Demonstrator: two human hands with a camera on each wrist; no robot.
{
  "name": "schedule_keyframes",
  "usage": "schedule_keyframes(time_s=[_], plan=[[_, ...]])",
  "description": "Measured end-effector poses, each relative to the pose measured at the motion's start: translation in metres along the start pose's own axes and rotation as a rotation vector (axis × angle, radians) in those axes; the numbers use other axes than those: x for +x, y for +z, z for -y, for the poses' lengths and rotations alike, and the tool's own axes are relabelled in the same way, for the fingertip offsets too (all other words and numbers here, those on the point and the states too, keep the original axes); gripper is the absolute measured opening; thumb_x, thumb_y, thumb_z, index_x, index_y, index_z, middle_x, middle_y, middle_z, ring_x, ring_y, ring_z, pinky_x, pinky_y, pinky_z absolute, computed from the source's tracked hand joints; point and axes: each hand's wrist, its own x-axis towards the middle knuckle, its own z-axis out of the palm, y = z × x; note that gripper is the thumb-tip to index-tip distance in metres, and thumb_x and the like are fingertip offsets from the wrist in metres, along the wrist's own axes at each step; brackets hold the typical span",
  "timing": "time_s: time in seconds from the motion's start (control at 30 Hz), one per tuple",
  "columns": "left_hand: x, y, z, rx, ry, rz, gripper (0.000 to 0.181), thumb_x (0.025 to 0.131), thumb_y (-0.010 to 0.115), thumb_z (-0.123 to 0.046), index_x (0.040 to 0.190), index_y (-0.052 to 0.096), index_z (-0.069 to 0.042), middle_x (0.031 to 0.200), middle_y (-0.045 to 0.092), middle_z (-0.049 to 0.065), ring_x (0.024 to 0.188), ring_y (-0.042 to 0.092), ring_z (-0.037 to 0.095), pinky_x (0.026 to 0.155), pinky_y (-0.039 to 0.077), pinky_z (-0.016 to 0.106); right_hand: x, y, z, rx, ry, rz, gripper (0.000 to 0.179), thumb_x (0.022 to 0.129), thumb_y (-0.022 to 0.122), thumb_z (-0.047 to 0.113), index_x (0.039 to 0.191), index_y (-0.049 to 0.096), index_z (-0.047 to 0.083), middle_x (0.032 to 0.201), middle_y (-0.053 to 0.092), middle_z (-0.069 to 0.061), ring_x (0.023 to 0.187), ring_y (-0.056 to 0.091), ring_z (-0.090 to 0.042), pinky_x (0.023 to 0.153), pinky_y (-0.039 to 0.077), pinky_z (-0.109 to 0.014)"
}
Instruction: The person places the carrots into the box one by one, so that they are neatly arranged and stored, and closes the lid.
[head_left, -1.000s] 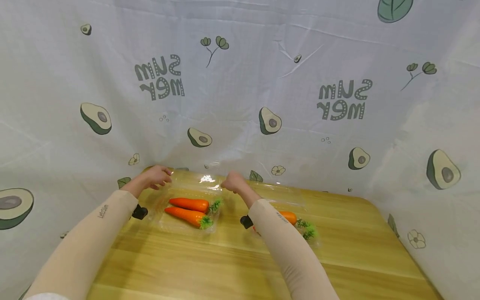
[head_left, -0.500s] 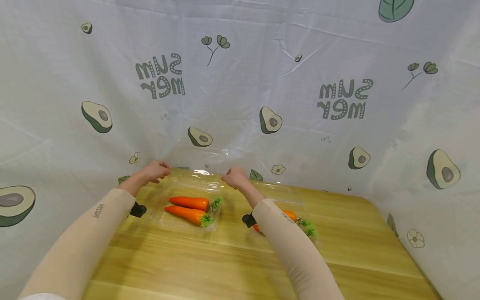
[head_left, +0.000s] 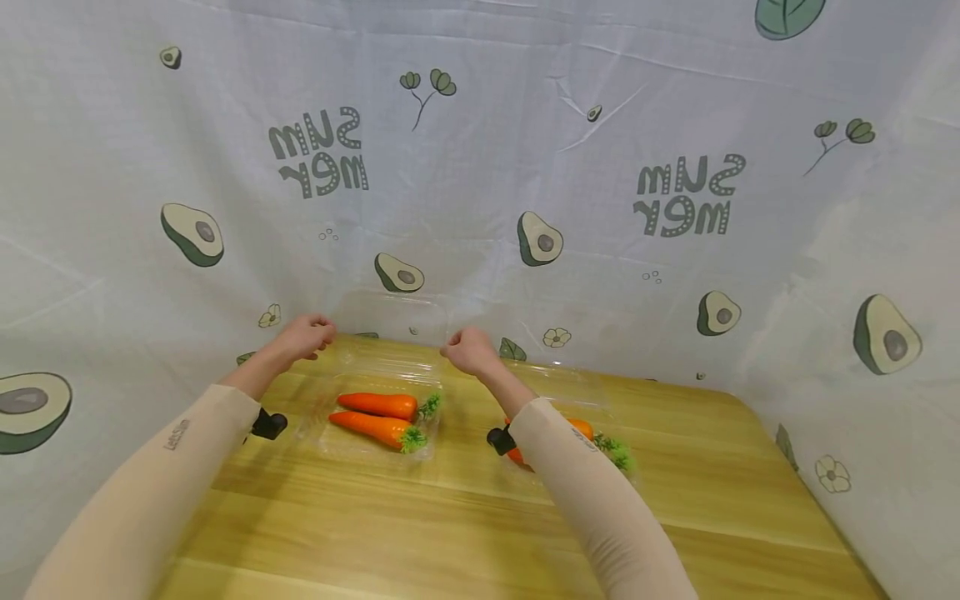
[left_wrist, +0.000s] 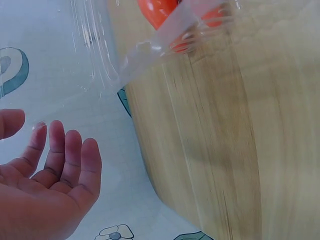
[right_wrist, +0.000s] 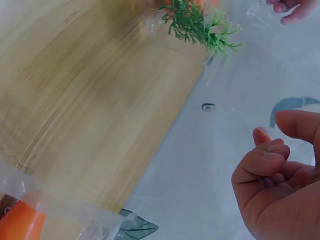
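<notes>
A hinged clear plastic box (head_left: 375,457) holds two orange carrots (head_left: 377,406) with green tops. Its see-through lid (head_left: 408,302) stands raised behind them against the cloth. At the lid's left side is my left hand (head_left: 306,335), fingers loosely bent; in the left wrist view the thumb is apart from the index finger, whose fingertip (left_wrist: 40,126) meets a clear edge. My right hand (head_left: 471,350) pinches at the lid's right edge, the other fingers curled in the right wrist view. The lid's outline is faint there.
A second clear box (head_left: 637,485) with carrots (head_left: 581,428) stands to the right, partly hidden by the right sleeve (head_left: 592,500); its clear lid (head_left: 566,385) lies folded back. A printed white cloth (head_left: 465,192) hangs right behind the wooden table (head_left: 420,533).
The left box's lid has swung up from lying back to standing against the cloth. Both hands have risen a little, and the left has shifted slightly left. The carrots stay put.
</notes>
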Motion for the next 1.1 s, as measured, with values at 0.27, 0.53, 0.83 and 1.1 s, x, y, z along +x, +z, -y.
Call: schedule_keyframes(time_s=[0.27,0.53,0.83,1.1], plan=[[-0.011,-0.001,0.000,-0.041,0.014,-0.033,0.048,0.110,0.033,-0.033,0.131,0.051,0.006,0.118,0.057,0.017,0.102,0.052,0.026,0.084,0.049,0.035,-0.012,-0.004,0.001,0.029,-0.035,-0.012,0.043,0.101,0.055,0.017,0.059,0.044,0.016,0.053,0.028,0.004,0.049,0.024,-0.013,0.054,0.029,-0.031],[-0.023,-0.002,-0.004,-0.097,-0.021,-0.046,0.066,0.110,0.017,-0.043,0.139,0.049,0.008,0.128,0.058,0.024,0.110,0.056,0.033,0.094,0.050,0.044,-0.020,-0.007,0.002,0.088,-0.053,-0.006,0.046,0.102,0.046,0.017,0.057,0.037,0.017,0.052,0.030,0.002,0.047,0.023,-0.013,0.058,0.033,-0.032],[-0.036,-0.005,0.001,-0.146,0.004,-0.035,0.076,0.108,0.015,-0.054,0.133,0.052,0.008,0.125,0.062,0.020,0.103,0.059,0.025,0.091,0.052,0.040,-0.036,-0.011,0.000,0.171,-0.067,0.059,0.036,0.104,0.043,0.018,0.098,0.076,0.006,0.047,0.036,0.002,0.039,0.022,-0.011,0.042,0.024,-0.026],[-0.048,-0.003,0.004,-0.165,0.009,-0.024,0.080,0.107,0.015,-0.055,0.139,0.049,0.011,0.139,0.052,0.031,0.119,0.053,0.040,0.092,0.052,0.038,-0.047,-0.011,-0.001,0.251,-0.080,0.133,0.039,0.106,0.037,0.018,0.119,0.069,0.000,0.057,0.042,0.000,0.039,0.026,-0.012,0.041,0.026,-0.026]])
